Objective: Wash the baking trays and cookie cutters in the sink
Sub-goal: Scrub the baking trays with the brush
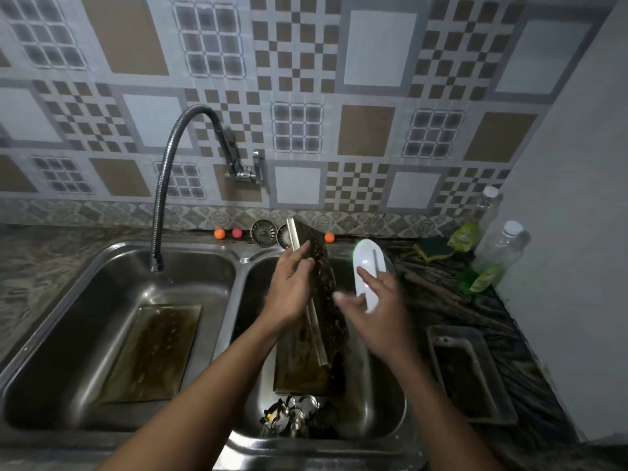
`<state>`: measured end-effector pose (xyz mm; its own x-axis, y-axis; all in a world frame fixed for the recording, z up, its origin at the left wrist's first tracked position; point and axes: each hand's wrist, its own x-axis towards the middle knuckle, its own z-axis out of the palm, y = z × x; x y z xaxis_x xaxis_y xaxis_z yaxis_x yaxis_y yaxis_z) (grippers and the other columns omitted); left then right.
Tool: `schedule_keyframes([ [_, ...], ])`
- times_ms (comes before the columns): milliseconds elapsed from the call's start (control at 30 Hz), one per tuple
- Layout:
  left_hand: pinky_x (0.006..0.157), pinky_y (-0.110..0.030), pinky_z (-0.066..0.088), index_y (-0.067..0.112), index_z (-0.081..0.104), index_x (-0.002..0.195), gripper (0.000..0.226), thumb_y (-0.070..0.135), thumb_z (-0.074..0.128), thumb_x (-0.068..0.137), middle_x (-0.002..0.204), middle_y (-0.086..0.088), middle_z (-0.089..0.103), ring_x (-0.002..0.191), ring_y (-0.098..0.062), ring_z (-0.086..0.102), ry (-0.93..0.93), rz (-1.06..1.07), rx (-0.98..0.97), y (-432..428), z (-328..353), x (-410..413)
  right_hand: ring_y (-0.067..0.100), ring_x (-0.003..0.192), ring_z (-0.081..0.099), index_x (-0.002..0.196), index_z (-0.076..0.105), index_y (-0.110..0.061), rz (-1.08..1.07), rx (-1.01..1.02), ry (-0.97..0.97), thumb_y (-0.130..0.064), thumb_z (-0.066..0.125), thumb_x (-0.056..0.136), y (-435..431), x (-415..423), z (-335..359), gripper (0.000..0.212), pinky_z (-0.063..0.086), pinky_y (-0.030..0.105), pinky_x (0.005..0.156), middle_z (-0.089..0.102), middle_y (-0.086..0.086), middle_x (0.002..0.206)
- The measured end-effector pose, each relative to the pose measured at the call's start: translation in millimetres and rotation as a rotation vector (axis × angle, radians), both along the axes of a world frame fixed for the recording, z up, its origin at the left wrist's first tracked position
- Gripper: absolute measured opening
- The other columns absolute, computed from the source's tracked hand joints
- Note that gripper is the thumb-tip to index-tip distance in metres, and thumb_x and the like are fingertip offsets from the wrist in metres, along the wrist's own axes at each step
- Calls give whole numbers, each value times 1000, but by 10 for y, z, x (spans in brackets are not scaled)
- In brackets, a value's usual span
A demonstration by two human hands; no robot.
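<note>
My left hand (292,287) grips a dirty baking tray (323,277) and holds it tilted on edge over the right sink basin (380,413). Another tray (302,372) lies flat under it in that basin. My right hand (377,307) holds a white-handled scrub brush (365,266) just right of the raised tray. Metal cookie cutters (292,416) are piled at the basin's near end. A flat tray (153,351) rests in the left basin (85,300). A dark loaf tin (469,372) sits on the counter at right.
A flexible faucet hose (163,185) arcs over the left basin. Sink strainers (263,232) and small orange and pink balls (220,233) sit behind the sink. A sponge (433,248) and two soap bottles (489,263) stand on the right counter by a white wall.
</note>
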<state>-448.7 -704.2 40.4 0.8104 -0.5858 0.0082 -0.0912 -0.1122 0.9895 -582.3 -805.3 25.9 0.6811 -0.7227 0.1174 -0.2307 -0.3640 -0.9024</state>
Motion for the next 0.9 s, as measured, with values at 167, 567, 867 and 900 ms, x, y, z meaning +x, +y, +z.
schedule_keyframes([
  [167,119,-38,27,20,44,147,49,29,42,99,154,1,33,143,-14,30,51,24,81,74,85,23,2,112,49,149,34,-27,140,-263,174,-47,77,64,395,249,-161,97,45,32,99,28,-10,140],
  [567,80,-22,54,33,43,146,58,9,49,94,137,2,53,99,5,62,125,-238,-107,495,119,318,31,100,59,119,65,-18,-260,-554,125,-4,69,73,877,516,-110,49,40,42,87,54,7,116],
  [867,111,-35,38,33,55,133,48,21,69,88,141,-1,43,130,-15,42,-240,-164,292,1794,-562,1172,2,105,51,120,65,-20,-358,-132,-68,-5,61,88,1600,890,63,35,39,9,89,53,-4,115],
  [900,107,-32,42,32,55,134,48,19,68,89,140,0,45,126,-14,46,-203,-186,277,1921,-606,1275,4,106,52,119,65,-20,-368,-92,-68,-6,61,89,1688,981,27,34,42,17,93,54,-5,115],
])
